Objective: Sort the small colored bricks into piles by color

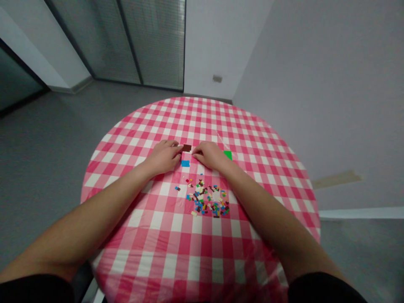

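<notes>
A small brown toy-brick piece (187, 148) lies between my two hands on the checked tablecloth. My left hand (164, 157) rests on its left, fingers bent and fingertips at the piece's edge. On the other side, my right hand (208, 155) has thumb and fingers pinched together close to the brown piece; anything between them is too small to make out. Just below the brown piece is a flat blue piece (185, 163), near my left thumb. A green piece (227, 155) sits beyond my right wrist, partly covered by it.
Many tiny loose bricks (208, 200) in mixed colours are spread between my forearms, with a few strays to their left. The round table (151, 248) wears a red and white checked cloth. Behind it stand a white wall (217, 42) and glass panels (151, 42).
</notes>
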Motion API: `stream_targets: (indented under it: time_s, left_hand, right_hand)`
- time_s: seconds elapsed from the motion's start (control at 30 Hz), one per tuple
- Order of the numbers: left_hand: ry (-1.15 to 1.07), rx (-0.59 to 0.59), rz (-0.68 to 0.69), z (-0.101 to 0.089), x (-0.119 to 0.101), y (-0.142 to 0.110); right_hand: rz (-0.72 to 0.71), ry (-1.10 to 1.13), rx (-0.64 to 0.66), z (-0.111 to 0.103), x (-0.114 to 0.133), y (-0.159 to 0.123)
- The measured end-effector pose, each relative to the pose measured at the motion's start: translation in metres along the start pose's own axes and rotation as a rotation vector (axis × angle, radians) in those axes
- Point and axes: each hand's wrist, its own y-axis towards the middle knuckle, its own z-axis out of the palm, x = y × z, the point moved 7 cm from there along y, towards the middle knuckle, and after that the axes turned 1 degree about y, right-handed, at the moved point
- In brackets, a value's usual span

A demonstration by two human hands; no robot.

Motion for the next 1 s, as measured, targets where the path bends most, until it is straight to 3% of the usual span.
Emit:
stream_targets:
  time_s: [0.47,1.0]
  left_hand:
    - [0.017,0.019,-0.017,-0.0010,-0.0003,0.0001]
    - [-0.005,0.024,-0.001,-0.0010,-0.0013,0.0009]
  right_hand:
    - [-0.034,-0.060,-0.023,0.0054,0.0040,0.0018]
    - [0.082,0.017,-0.068,0.0032,-0.0032,0.0008]
